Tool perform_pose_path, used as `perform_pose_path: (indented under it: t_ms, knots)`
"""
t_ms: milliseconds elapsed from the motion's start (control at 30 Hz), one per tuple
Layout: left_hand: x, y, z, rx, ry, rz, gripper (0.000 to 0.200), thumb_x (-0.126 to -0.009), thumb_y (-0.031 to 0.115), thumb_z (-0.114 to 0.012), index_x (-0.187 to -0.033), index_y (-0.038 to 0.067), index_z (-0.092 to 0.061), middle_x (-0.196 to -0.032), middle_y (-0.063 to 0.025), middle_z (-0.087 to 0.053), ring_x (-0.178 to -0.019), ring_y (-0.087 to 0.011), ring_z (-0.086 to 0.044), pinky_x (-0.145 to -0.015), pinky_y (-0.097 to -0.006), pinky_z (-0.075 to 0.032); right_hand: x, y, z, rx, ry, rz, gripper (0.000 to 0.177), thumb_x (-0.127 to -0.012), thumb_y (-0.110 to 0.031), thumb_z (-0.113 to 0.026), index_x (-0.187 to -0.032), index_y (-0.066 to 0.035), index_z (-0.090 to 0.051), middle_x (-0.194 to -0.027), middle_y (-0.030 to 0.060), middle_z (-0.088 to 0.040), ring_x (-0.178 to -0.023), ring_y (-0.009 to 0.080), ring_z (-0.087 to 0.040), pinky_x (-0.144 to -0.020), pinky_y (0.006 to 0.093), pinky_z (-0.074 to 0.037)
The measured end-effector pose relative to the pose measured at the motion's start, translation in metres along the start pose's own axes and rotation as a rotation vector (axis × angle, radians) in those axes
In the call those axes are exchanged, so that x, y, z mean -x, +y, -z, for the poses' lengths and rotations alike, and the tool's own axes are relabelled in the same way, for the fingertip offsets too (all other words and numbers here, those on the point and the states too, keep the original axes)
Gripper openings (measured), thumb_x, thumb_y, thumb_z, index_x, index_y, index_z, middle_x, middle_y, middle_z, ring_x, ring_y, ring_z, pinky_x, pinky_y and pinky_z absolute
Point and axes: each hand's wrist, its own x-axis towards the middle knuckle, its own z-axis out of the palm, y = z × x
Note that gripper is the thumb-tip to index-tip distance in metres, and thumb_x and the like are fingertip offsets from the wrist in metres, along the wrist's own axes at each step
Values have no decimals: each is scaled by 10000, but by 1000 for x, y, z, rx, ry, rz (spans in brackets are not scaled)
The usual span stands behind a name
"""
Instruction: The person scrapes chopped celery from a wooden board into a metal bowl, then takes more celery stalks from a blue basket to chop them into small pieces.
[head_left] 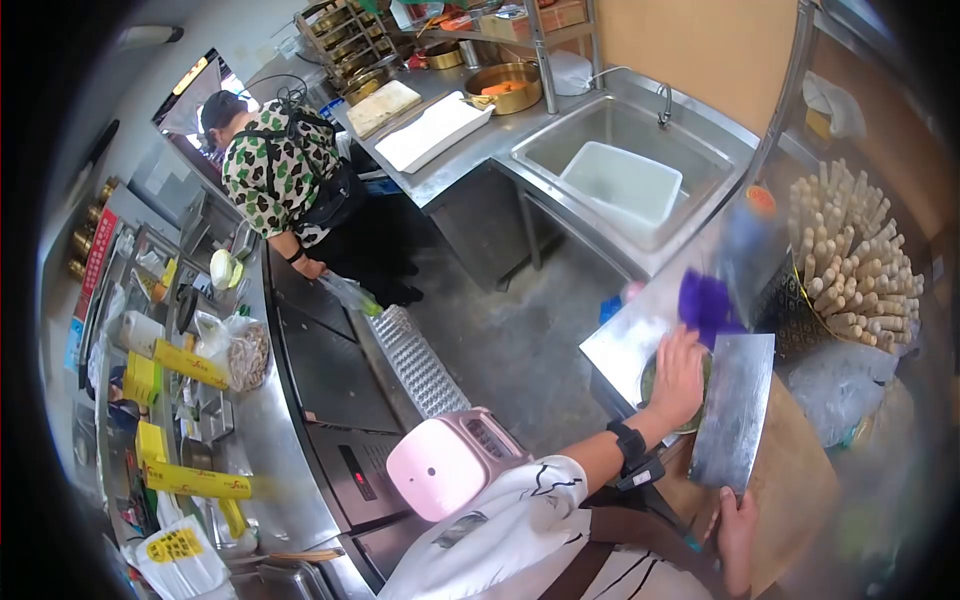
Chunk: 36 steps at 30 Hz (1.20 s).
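Observation:
My right hand (738, 525) is closed around the handle end of a broad cleaver (732, 415). Its wide steel blade lies over a wooden cutting board (795, 475). My left hand (680, 378), with a dark band on its wrist, reaches over a round bowl (697, 405) with something green in it. The fingers of that hand look stretched out, and whether they touch the contents is hidden. Just beyond the fingertips is a purple cloth-like item (708, 303), blurred.
A steel sink (725, 165) holds a white tub (625, 185). Many wooden rolling pins (850, 250) stand in a patterned container (785, 310) on the right. A pink-lidded bin (435, 465) is by my left side. Another person (285, 170) bends at the far left, holding a plastic bag (350, 293).

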Motion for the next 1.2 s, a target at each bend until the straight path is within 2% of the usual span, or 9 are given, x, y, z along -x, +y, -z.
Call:
perform_pose_path:
  t_ms: [200,400,533,667,833,900,1000,1100,1200]
  knots:
    - [4,38,23,221,-383,-249,748,-855,311,-631,-1469,4,-333,-1555,-211,-264,-1476,-381,-160,-1186,-544,-103,-21,-13,-16,-8,-40,15,166,-976,-208,-562,-927,-56,-520,-583,17,-496,-397,117,-463,-360,280,-406]
    - [-23,48,28,-108,-647,-2,710,-756,140,-608,-1403,-60,-394,-1458,-286,-368,-1409,-416,-289,-1169,-516,-206,-21,-19,-16,137,-124,101,310,-942,-317,-608,-878,-14,-618,-677,35,-604,-554,122,-546,-511,336,-456]
    - [-7,-21,3,-167,-365,-191,648,-964,289,-424,-1473,-81,-266,-1530,-314,-242,-1434,-455,-195,-1172,-505,-169,-27,15,-22,300,13,346,328,-938,-332,-587,-929,-4,-591,-668,130,-614,-474,220,-588,-474,384,-480]
    - [-5,-46,-3,-94,-253,-86,622,-1061,394,-219,-1486,-57,-270,-1552,-260,-245,-1451,-408,-189,-1181,-460,-178,-6,-15,-2,7,-156,78,347,-948,-309,-567,-919,35,-530,-629,111,-570,-435,193,-540,-415,364,-448]
    - [-18,-9,27,1285,-381,634,714,-1029,541,-232,-1492,2,-306,-1552,-154,-314,-1417,-299,-317,-1182,-447,-202,-23,-5,-4,-475,-281,106,288,-954,-287,-572,-877,-14,-521,-596,30,-491,-433,137,-483,-398,308,-407]
    - [-19,-36,35,1966,-1068,567,720,-1020,558,-249,-1481,12,-334,-1520,-147,-377,-1382,-310,-368,-1167,-504,-211,-27,-6,-4,-643,-380,66,262,-962,-277,-566,-876,-36,-510,-599,14,-466,-444,125,-460,-401,293,-383]
    - [-14,10,54,1595,-407,1327,719,-1015,557,-276,-1473,6,-347,-1493,-153,-416,-1366,-324,-385,-1153,-545,-214,-28,-16,-3,-783,-488,-38,233,-978,-264,-551,-893,-58,-483,-612,4,-428,-464,120,-426,-411,281,-338]
    - [-8,-22,48,2032,-937,850,706,-1015,549,-301,-1462,7,-371,-1489,-147,-423,-1369,-329,-379,-1153,-537,-215,-39,-9,-10,-824,-542,-91,228,-980,-264,-552,-898,-60,-489,-616,5,-433,-466,118,-421,-412,280,-339]
    - [-17,-24,47,2067,-894,806,691,-1016,466,-354,-1506,-8,-238,-1548,-176,-303,-1425,-329,-284,-1179,-515,-172,-43,4,-7,-864,-558,-83,225,-981,-261,-554,-896,-62,-494,-621,5,-436,-471,118,-420,-414,279,-343]
